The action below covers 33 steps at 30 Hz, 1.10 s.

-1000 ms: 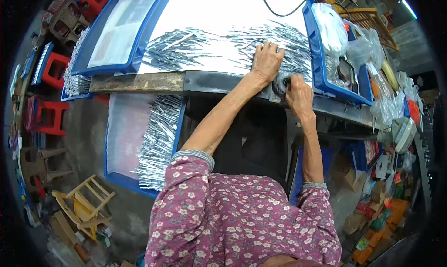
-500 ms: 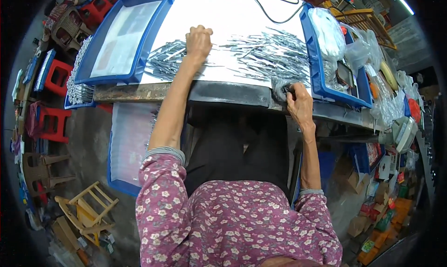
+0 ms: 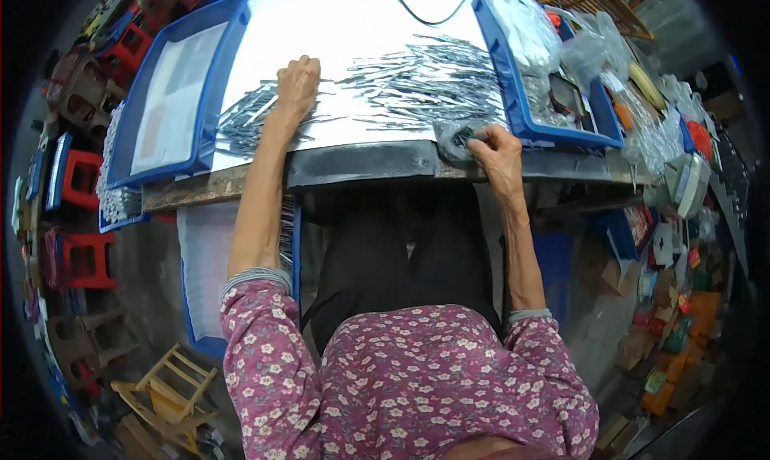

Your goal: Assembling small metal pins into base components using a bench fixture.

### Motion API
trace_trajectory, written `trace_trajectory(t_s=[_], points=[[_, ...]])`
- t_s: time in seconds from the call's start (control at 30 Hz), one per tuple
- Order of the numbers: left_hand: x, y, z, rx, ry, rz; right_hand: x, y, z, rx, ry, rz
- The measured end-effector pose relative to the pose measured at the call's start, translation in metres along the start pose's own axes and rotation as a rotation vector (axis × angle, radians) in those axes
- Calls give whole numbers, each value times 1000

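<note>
Left hand (image 3: pixel 298 85) curls by slim, glossy strips (image 3: pixel 247 117); right hand (image 3: pixel 500 152), nearly closed, meets crumpled film (image 3: pixel 454 139) (either's hold unclear).

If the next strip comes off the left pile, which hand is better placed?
Probably the left hand: it is at the right side of the left pile. The right hand is farther off, at a grey bundle near the larger pile.

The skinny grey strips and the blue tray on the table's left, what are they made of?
The grey strips look like shiny metal, glinting brightly, though coated plastic is possible. The blue tray seems smooth plastic: evenly coloured, with thick walls.
</note>
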<state>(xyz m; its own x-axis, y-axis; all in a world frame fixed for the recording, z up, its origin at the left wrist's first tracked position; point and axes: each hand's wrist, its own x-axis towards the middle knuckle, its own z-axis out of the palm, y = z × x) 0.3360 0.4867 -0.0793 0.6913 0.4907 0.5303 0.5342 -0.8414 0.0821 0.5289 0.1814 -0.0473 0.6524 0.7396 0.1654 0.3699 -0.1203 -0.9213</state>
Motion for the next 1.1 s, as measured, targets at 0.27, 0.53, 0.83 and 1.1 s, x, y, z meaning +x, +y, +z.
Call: trace_trajectory(t_s=[0.27, 0.53, 0.83, 1.1], points=[[11, 28, -18, -403, 191, -81, -3, -7, -6, 579, -71, 221], [-17, 136, -68, -1232, 37, -319, -5, -1, -6, 738, -87, 254], [-62, 211, -71, -1770, -238, -522, -18, -12, -6, 896, -204, 245], [-83, 230, -83, -1825, -312, -569, -36, -19, 7, 789, -216, 211]])
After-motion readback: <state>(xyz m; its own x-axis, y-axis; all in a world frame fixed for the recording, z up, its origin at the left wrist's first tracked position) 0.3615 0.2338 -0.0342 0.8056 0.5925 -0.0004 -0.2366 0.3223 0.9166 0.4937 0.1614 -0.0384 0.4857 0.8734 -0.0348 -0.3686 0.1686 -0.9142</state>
